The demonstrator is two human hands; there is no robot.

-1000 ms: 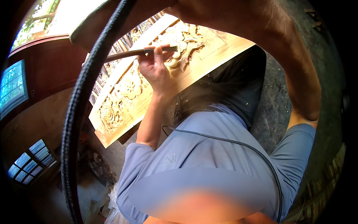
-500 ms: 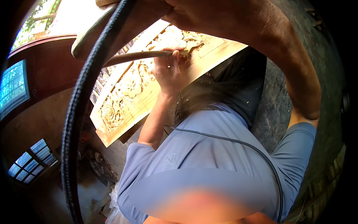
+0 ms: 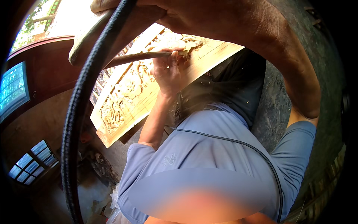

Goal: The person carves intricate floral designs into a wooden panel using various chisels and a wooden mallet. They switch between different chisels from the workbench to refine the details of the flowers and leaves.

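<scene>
Richly floral, pale wooden panel

Left hand grips chisel-like tool low on the shaft, tip at the floral relief on the carved wooden board. Right hand up close to camera, around a wooden block; tool's left end hidden. Black braided cable runs down left side. Paned window near left.

Fisheye view bending straight edges inside a black rim, blown-out daylight at upper left, glare on the carved board, right hand shadowed, dim wall, lower centre blurred
</scene>
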